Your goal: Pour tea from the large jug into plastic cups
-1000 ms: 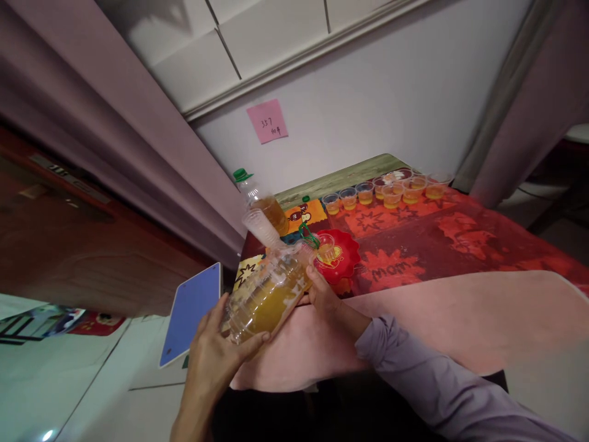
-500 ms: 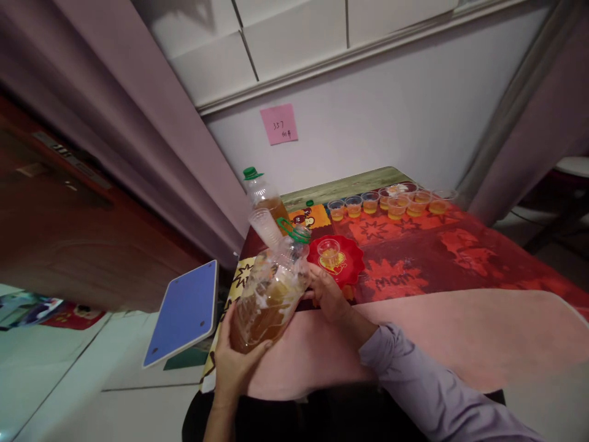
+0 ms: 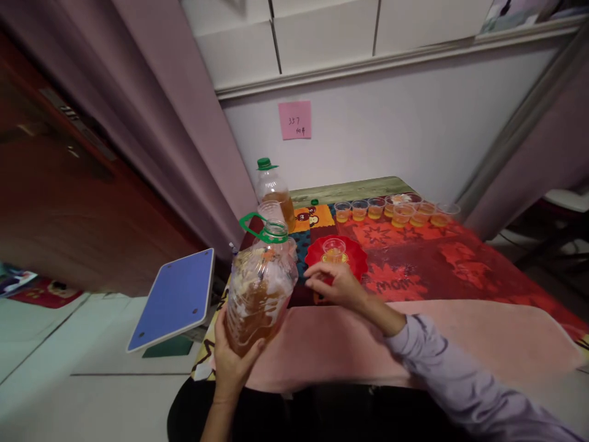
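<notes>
My left hand (image 3: 234, 359) is wrapped round the lower part of a clear plastic jug (image 3: 260, 298) with amber liquid inside. The jug stands nearly upright, its mouth uncapped and a green carry ring (image 3: 262, 230) on its neck. To the right of it, my right hand (image 3: 335, 284) is raised with fingers loosely bent and apart, holding nothing. Just beyond that hand, a clear plastic cup (image 3: 334, 250) with some amber liquid sits on a red scalloped plate (image 3: 358, 261). The hand partly hides the plate.
A second jug (image 3: 277, 190) with a green cap stands behind, beside partly hidden stacked clear cups (image 3: 271, 210). Several cups of liquid (image 3: 402, 215) line the table's far side near a loose green cap (image 3: 314, 202). A pink cloth (image 3: 414, 344) covers the near edge; a blue board (image 3: 177, 294) is at left.
The jug has gone from tilted toward the plate to nearly upright. My right hand has let go of its upper part and moved right. The view has shifted slightly.
</notes>
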Demonstrator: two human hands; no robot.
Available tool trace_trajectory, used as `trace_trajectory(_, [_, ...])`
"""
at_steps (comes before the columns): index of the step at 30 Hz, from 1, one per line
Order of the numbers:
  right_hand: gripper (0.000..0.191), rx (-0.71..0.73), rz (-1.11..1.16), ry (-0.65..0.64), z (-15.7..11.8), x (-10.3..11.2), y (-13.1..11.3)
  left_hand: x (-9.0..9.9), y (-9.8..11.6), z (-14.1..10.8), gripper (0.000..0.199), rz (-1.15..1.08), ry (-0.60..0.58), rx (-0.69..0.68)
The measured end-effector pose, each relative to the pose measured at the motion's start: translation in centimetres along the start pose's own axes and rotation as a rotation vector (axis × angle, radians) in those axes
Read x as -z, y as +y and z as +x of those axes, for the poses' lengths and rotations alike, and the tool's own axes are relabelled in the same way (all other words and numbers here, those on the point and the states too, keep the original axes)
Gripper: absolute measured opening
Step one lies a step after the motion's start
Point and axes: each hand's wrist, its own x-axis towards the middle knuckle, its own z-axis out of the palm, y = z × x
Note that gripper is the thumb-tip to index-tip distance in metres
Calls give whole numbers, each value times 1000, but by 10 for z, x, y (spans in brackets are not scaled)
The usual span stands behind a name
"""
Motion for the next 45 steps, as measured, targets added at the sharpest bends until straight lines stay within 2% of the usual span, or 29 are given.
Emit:
trace_trajectory(2, [29,96,-345,71,15,34,-6,0,-2,0,109,2,17,-15])
trace_trajectory(5, [53,83,-756,41,38,75,-1,2,-7,2,111,23,-21,-14])
trace_trajectory(8, [85,-15,-1037,-74,53,91,13,4,-11,5,113,40,-25,-6])
trace_trajectory(10, [88,-80,-1140,-155,59,91,19,4,-13,6,111,60,-23,-3])
trace_trajectory(13, [73,-128,-1194,-218,64,88,19,2,-16,7,110,79,-34,-11])
trace_trajectory(16, [62,-123,-1201,-217,67,85,13,-1,-22,9,113,49,15,-45])
trace_trajectory(21, [56,-130,-1137,-133,76,97,8,-5,-32,11,120,64,65,-37])
trace_trajectory(24, [54,-131,-1103,4,84,122,9,-5,-36,11,123,73,77,-37])
trace_trajectory(29, [57,-192,-1196,249,95,189,23,-4,-39,10,122,72,71,-26])
trace_trajectory(34, [62,-326,-1364,331,95,243,51,-4,-41,10,117,39,76,-36])
trace_trajectory(38, [67,-435,-1387,345,92,262,72,-3,-44,10,118,64,75,-39])
trace_trajectory(45, [70,-459,-1403,384,95,267,92,3,-55,11,118,88,33,-66])
